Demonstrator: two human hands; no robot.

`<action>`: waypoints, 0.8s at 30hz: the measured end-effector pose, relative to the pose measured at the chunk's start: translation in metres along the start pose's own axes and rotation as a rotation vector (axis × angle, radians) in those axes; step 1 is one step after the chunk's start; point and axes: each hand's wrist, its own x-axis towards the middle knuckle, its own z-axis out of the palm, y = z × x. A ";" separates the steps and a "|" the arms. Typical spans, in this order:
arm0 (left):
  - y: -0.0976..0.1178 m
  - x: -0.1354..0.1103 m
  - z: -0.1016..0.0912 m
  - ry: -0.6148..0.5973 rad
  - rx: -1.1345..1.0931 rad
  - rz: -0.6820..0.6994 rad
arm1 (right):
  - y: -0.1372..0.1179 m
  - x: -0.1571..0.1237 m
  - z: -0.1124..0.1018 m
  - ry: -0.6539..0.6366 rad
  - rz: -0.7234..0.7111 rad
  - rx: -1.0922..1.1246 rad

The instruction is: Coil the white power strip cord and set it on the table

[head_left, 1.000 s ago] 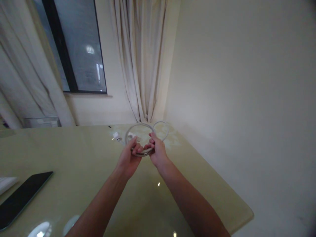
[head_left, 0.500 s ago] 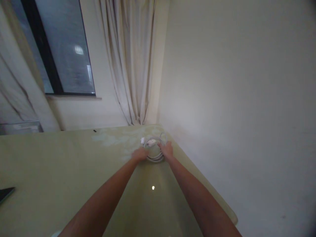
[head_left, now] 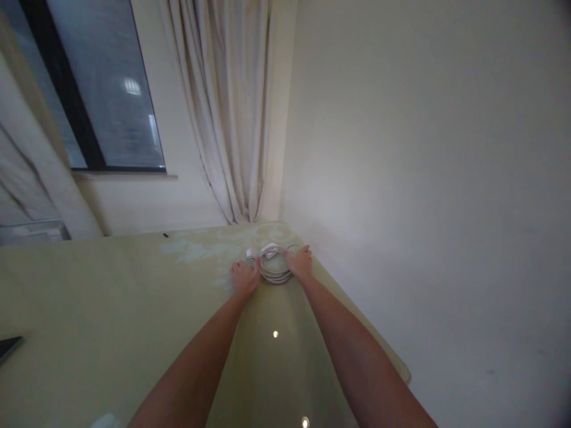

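A coiled white cable (head_left: 273,270) with white plug ends lies on the glossy yellow-green table (head_left: 111,309), near its far right corner. My left hand (head_left: 243,277) rests at the coil's left side, fingertips touching it. My right hand (head_left: 300,262) sits at the coil's right side, fingers curled on its rim. Both arms stretch far forward. The hands are small in the picture, so the fingers' exact hold is hard to read.
A plain wall runs along the table's right edge. A curtain (head_left: 227,107) hangs in the corner behind the coil, with a dark window (head_left: 102,89) to its left. The corner of a dark flat device (head_left: 8,346) shows at the left edge.
The coil was held up in both hands over the table a second ago. It now lies on the table farther away near the corner, with my hands at its sides.
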 end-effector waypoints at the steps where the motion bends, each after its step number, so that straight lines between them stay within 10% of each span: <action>1: -0.003 -0.003 -0.004 0.001 -0.023 0.013 | -0.004 -0.007 -0.004 0.042 0.013 -0.007; 6: -0.030 -0.030 -0.033 -0.026 -0.186 0.089 | -0.032 -0.076 0.010 0.145 -0.371 0.075; 13: -0.102 -0.098 -0.088 -0.126 -0.346 0.320 | -0.064 -0.181 0.075 -0.192 -0.738 0.185; 24: -0.130 -0.118 -0.120 -0.186 -0.105 0.393 | -0.058 -0.190 0.064 -0.386 -0.974 -0.055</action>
